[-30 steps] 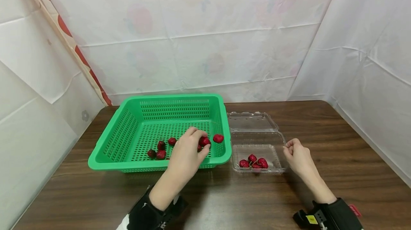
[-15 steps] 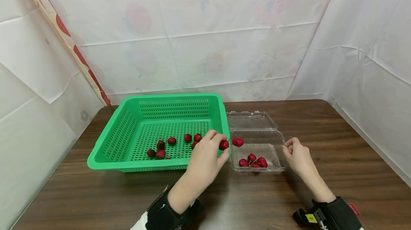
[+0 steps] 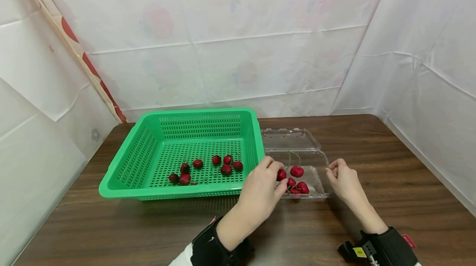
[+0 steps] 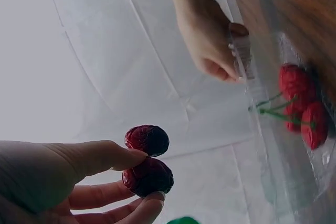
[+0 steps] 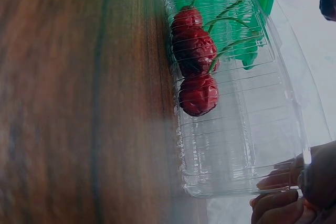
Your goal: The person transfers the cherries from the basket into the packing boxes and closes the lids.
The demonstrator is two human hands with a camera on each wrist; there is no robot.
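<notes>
My left hand [image 3: 262, 189] pinches a dark red cherry [image 4: 148, 177] between thumb and fingers, over the left part of a clear plastic clamshell box [image 3: 315, 180]. A second cherry [image 3: 296, 171] sits right beside the held one, also above the box; thin stems rise behind the pair in the head view. Several red cherries [image 5: 197, 51] with green stems lie inside the box, at its near side. At the box's right edge, my right hand [image 3: 343, 180] pinches the rim with thumb and fingers. The box's lid [image 3: 290, 138] lies folded back, away from me.
Left of the box stands a green perforated basket [image 3: 108, 181], nearly touching it. Several more cherries [image 3: 226, 169] lie on its floor. Both stand on a dark wooden table [image 3: 148, 224]. White sheets [image 3: 230, 51] hang behind and at both sides.
My left hand has come up from the basket and moved right, carrying the two cherries across the basket's rim to above the box. The right hand stays at the box's edge.
</notes>
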